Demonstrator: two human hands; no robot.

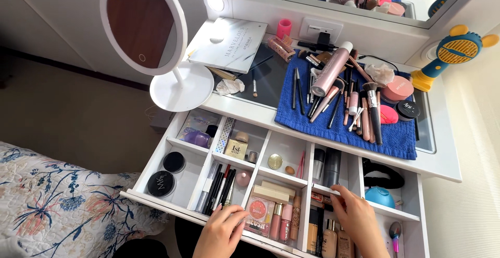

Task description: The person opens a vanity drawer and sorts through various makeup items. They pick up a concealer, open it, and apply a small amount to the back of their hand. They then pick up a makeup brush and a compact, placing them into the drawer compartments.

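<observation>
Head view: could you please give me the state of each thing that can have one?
Drawer: pulled open.
Round mirror: upright, tilted on its stand.
Blue towel: spread flat, brushes lying on it.
Pink compact: closed.
Black round compact: closed, lying flat.
Left hand: fingertips on the drawer's front edge.
Right hand: reaching into a compartment, fingers curled.

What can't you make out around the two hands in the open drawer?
Head view only:
- Right hand covers whatever its fingertips touch.
- Left hand hides the drawer front beneath it.
- Foundation bottles cut off by the bottom edge.
- Both wrists leave the frame.
</observation>
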